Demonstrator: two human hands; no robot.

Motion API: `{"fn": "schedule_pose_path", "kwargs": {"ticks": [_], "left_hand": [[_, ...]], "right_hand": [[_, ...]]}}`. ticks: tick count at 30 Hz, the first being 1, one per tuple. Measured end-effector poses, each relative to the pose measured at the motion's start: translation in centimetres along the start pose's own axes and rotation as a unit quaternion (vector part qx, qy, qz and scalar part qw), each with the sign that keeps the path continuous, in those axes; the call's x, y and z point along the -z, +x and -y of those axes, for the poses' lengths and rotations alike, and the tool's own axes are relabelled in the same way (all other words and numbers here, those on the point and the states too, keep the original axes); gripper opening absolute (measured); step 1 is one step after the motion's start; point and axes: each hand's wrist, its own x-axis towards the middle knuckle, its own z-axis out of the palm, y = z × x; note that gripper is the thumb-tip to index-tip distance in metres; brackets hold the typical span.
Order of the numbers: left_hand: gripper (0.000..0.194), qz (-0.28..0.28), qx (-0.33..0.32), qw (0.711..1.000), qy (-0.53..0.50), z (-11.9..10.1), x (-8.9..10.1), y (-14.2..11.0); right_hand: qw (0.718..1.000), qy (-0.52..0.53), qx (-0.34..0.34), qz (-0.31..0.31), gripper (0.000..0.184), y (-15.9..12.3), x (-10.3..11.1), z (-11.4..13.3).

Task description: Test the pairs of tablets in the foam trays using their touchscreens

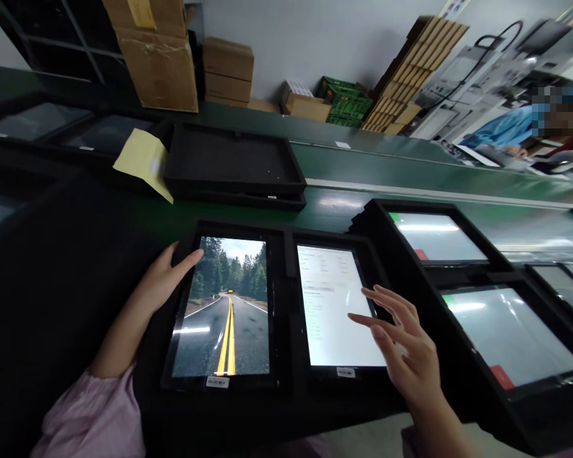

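Two lit tablets lie side by side in a black tray (286, 356). The left tablet (233, 305) shows a road between trees, and a small barcode label sits on its lower edge. My left hand (165, 277) rests at that tablet's upper left side, thumb out over the edge and fingers apart. On the right tablet (332, 312) is a white page with faint lines of text. Above its right side hovers my right hand (403, 337), index finger stretched toward the screen, other fingers spread. Whether the fingertip touches the glass I cannot tell.
To the right, black trays hold tablets with pale screens (510, 331). Behind stands a stacked black tray (233, 159) with a yellow paper (146, 162) beside it. Cardboard boxes (155, 57) and green crates (344, 98) line the wall. A person in blue (501, 127) is at the far right.
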Motion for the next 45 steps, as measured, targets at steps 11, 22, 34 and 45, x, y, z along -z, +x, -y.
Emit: {"fn": "schedule_pose_path", "kwargs": {"ticks": [11, 22, 34, 45], "left_hand": [[0.065, 0.011, 0.103, 0.991, -0.086, 0.2, 0.1, -0.4], [0.06, 0.016, 0.138, 0.986, -0.088, -1.3, 0.1, -0.9], [0.065, -0.005, 0.132, 0.988, -0.086, -0.6, -0.1, -0.5], [0.059, 0.004, 0.111, 0.991, -0.079, -0.5, -0.1, -1.1]], "right_hand": [[0.997, 0.05, 0.027, 0.049, 0.029, 0.5, 0.2, 0.2], [0.989, 0.041, 0.059, 0.131, 0.032, -1.3, 1.8, 2.3], [0.997, -0.054, -0.027, -0.051, 0.028, -1.2, -0.2, 1.1], [0.987, 0.031, 0.099, 0.122, 0.03, -0.7, -2.9, 9.6]]}}
